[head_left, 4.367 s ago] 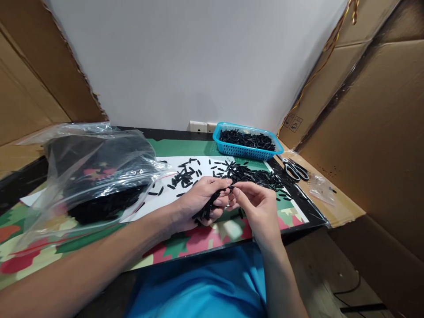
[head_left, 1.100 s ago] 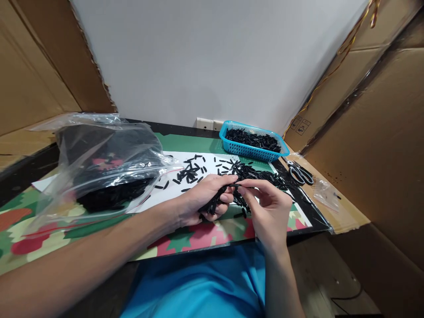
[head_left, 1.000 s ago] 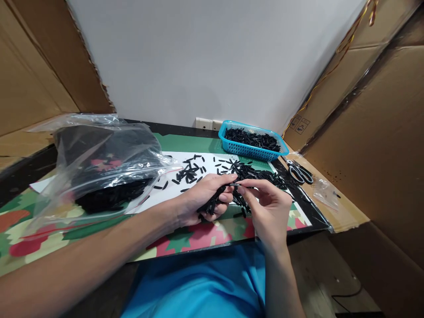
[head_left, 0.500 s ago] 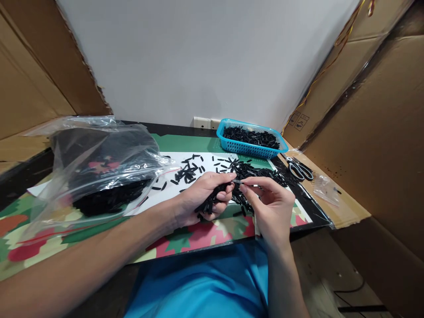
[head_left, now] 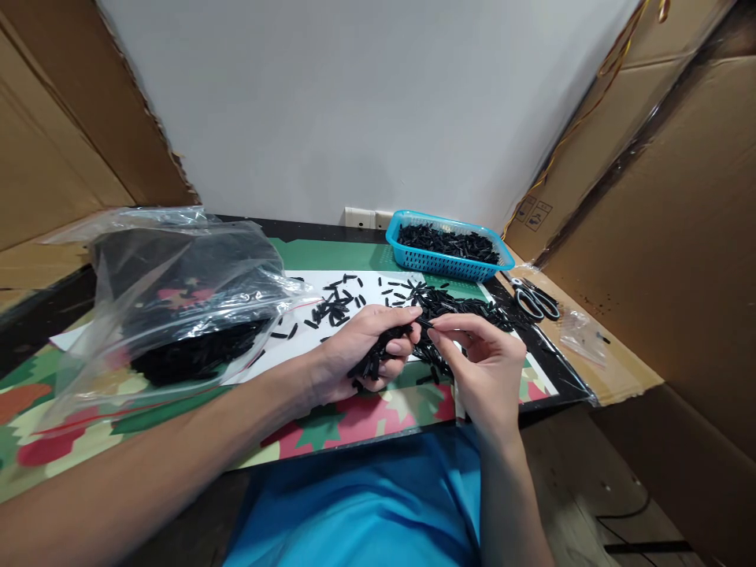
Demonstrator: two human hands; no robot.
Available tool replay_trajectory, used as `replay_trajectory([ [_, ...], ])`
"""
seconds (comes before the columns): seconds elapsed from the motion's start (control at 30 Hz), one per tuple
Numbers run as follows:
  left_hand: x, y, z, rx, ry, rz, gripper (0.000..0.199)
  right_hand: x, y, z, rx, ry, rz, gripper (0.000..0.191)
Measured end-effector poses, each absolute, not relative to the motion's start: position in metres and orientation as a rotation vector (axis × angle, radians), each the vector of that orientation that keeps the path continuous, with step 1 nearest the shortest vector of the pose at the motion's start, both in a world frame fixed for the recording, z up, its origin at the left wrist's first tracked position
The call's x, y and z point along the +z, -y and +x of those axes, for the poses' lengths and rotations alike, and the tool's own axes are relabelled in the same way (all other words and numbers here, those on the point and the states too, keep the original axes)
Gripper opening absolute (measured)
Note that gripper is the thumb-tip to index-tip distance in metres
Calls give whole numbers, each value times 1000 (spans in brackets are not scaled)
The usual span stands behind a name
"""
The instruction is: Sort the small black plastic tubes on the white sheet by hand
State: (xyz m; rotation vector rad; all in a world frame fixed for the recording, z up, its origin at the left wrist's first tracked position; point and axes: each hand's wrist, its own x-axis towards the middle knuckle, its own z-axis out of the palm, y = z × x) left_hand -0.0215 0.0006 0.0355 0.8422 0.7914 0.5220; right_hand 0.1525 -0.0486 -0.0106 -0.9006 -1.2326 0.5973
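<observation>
My left hand (head_left: 369,346) is closed around a bunch of small black tube-like pieces (head_left: 375,358), some poking out below the palm. Between its thumb and forefinger and the pinched fingertips of my right hand (head_left: 481,358) is one slim black piece (head_left: 424,322). Both hands are close together above the table. Behind and below them, a loose pile of the same black pieces (head_left: 454,305) spreads over a white sheet (head_left: 378,282). A smaller scatter of black pieces (head_left: 335,307) lies left of that pile. What the pieces are exactly I cannot make out.
A blue plastic basket (head_left: 446,264) full of black pieces stands at the back right. On the left lies a clear zip bag (head_left: 194,268) with more black pieces inside. Scissors (head_left: 528,302) and a small clear bag (head_left: 582,337) lie at the right, beside cardboard walls (head_left: 661,205).
The piece between my fingertips looked greyish and shiny before and now looks black. Both hands have stayed almost in the same place.
</observation>
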Motion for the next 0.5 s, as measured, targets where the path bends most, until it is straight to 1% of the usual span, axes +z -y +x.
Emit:
replay_trajectory([
  [0.3,37,0,-21,505,-801,833,37,-10,48,151,610,1212,-899,10],
  [0.5,38,1,-19,526,-817,831,35,-9,48,151,565,1233,-904,13],
])
